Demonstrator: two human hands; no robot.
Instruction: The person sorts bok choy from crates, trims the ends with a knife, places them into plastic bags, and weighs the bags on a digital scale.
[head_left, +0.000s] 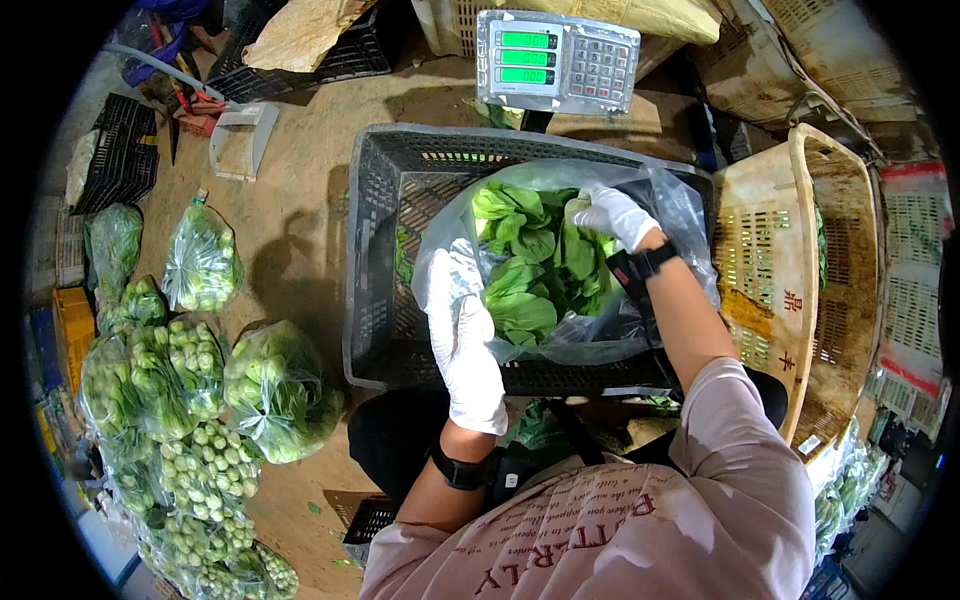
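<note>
Before me a clear plastic bag (439, 214) lies spread with its mouth up in a black plastic crate (375, 322). Several heads of leafy green bok choy (521, 300) are inside it. My left hand (465, 352), in a white glove, grips the bag's left rim, with some film over the fingers. At the bag's upper right, my white-gloved right hand (619, 214) holds a bok choy head (579, 244) by its base; part of the grip is hidden. Loose green leaves (403, 255) lie in the crate's left side.
Beyond the crate stands a digital scale display (559, 61) with a keypad. A stained cream plastic crate (757, 247) abuts the right side. Several filled bags of greens (277, 390) cover the floor at left. Near them is a grey dustpan (244, 142).
</note>
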